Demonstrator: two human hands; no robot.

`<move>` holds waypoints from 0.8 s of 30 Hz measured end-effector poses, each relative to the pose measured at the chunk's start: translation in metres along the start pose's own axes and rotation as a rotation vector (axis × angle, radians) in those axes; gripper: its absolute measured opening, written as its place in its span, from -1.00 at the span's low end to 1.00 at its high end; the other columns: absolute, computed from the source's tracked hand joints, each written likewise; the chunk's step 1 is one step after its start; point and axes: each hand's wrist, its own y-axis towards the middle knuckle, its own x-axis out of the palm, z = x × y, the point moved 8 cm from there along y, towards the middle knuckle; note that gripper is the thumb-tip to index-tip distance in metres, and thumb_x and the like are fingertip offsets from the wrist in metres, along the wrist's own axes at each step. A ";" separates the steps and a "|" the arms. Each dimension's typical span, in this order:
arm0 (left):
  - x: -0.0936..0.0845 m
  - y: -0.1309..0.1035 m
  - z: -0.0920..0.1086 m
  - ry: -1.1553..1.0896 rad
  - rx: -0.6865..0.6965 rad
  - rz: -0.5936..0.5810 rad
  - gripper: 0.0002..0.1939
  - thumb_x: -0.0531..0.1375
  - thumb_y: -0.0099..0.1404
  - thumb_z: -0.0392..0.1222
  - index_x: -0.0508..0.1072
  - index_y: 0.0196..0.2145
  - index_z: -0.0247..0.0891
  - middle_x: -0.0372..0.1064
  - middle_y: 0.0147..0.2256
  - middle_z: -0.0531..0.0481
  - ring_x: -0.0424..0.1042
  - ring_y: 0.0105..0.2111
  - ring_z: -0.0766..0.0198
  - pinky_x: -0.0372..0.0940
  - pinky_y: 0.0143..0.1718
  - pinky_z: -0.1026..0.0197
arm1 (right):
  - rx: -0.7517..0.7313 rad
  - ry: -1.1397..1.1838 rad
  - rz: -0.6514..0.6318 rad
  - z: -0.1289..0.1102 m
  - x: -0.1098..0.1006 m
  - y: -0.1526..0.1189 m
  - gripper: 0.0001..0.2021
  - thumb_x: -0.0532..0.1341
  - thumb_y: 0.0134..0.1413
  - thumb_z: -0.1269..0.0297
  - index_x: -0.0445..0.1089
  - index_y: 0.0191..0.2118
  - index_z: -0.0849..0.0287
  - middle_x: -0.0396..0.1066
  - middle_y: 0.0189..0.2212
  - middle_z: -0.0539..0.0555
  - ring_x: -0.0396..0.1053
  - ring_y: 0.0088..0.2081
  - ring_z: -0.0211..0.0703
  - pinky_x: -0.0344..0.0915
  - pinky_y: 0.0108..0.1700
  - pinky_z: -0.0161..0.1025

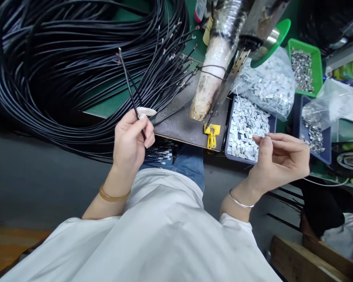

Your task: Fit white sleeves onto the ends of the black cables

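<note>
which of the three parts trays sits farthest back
The green tray: it sits behind the other two and alone isn't blue. The left blue tray and right blue tray are both nearer the front.

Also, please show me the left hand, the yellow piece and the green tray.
Left hand (pixel 130 139): head view, middle of the hand.
Yellow piece (pixel 214 130): head view, its upper part.
Green tray (pixel 318 72): head view, its right rim.

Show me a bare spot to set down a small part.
The grey board has bare room between the black cables and the yellow tool. Crowded: the left, under those cables, and the right, around the blue trays and plastic bag.
</note>
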 end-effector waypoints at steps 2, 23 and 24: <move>0.000 0.011 0.000 -0.073 -0.002 -0.021 -0.79 0.36 0.20 -0.12 0.51 -0.20 -0.17 0.20 -0.60 0.16 0.05 -0.69 0.45 -0.09 -0.71 0.28 | -0.013 -0.012 -0.009 -0.002 0.002 -0.001 -0.90 0.38 0.03 0.43 0.45 -0.40 0.20 0.49 -0.37 -0.02 0.54 -0.42 -0.21 0.50 -0.42 -0.20; 0.075 -0.056 -0.061 -0.185 -0.617 -0.523 -0.79 0.11 0.14 -0.12 0.43 -0.35 -0.29 0.32 -0.59 0.02 0.13 -0.69 0.38 -0.04 -0.67 0.29 | -0.057 -0.019 -0.078 -0.009 0.006 -0.021 -0.88 0.32 0.11 0.32 0.36 -0.38 0.06 0.50 -0.37 -0.05 0.54 -0.39 -0.18 0.61 -0.35 -0.09; 0.071 -0.062 -0.078 -0.060 -0.647 -0.582 -0.80 0.14 0.11 -0.14 0.43 -0.34 -0.30 0.35 -0.58 0.02 0.14 -0.67 0.40 0.00 -0.65 0.29 | -0.056 -0.053 -0.088 -0.010 0.008 -0.022 -0.87 0.31 0.14 0.29 0.33 -0.38 0.04 0.49 -0.37 -0.04 0.54 -0.39 -0.16 0.61 -0.35 -0.07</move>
